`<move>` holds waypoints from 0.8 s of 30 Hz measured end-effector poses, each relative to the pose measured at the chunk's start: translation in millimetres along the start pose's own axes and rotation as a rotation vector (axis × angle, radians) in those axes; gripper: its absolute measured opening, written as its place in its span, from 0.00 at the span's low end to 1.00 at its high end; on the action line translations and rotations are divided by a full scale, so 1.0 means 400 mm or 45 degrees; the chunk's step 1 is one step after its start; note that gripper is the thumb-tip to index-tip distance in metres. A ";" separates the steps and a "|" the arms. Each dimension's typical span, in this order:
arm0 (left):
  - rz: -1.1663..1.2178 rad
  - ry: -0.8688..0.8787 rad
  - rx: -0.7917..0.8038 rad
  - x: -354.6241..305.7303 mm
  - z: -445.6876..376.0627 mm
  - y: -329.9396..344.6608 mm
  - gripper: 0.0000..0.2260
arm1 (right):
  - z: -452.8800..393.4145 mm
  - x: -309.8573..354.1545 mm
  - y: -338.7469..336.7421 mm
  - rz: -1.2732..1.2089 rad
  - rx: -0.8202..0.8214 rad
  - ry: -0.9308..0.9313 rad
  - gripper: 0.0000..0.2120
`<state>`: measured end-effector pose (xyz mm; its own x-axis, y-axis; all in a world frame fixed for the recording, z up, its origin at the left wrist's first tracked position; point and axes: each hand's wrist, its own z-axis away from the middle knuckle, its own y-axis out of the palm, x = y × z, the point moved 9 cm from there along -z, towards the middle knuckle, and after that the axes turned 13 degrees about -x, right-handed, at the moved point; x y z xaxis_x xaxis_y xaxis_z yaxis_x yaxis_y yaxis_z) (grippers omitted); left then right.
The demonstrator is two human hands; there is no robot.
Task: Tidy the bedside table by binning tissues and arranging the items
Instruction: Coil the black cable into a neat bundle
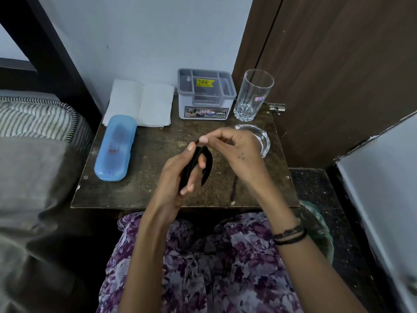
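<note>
Over the middle of the dark bedside table (144, 190), my left hand (178, 175) grips a bundle of black cord (207, 168) looped around its fingers. My right hand (234, 147) pinches the cord's free end just above the bundle. At the back left lies a flat stack of white tissues (140, 102). In front of them rests a closed blue case (116, 147). A grey compartment organiser (206, 94) stands at the back centre, with a tall clear glass (253, 96) to its right. A clear glass ashtray (262, 138) sits partly behind my right hand.
A striped mattress and grey bedding (33, 136) border the table on the left. A brown door (338, 64) rises at the back right. A bin with a green liner (318, 224) stands on the floor by my right forearm. A pale panel (383, 177) is at far right.
</note>
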<state>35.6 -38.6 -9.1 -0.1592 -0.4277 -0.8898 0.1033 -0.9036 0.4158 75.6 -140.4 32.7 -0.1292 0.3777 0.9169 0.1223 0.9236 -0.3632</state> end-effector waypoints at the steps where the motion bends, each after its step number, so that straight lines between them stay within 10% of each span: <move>1: 0.106 -0.019 0.020 -0.001 0.003 0.003 0.19 | 0.005 -0.013 0.016 -0.015 0.009 0.001 0.08; 7: 0.475 0.041 -0.112 -0.030 -0.003 -0.026 0.16 | 0.085 -0.065 0.068 0.149 0.076 0.024 0.11; 13: 0.101 0.189 -0.219 -0.023 -0.012 -0.042 0.13 | 0.186 -0.052 0.105 0.478 0.362 0.001 0.08; 24: 0.024 0.045 -0.392 0.015 -0.040 -0.121 0.11 | 0.143 0.033 -0.015 0.442 0.231 0.058 0.04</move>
<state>45.5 3.0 -37.5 -0.1205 -0.4386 -0.8906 0.3994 -0.8427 0.3610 17.0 -137.3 37.6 -0.0664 0.6700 0.7394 -0.0253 0.7396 -0.6725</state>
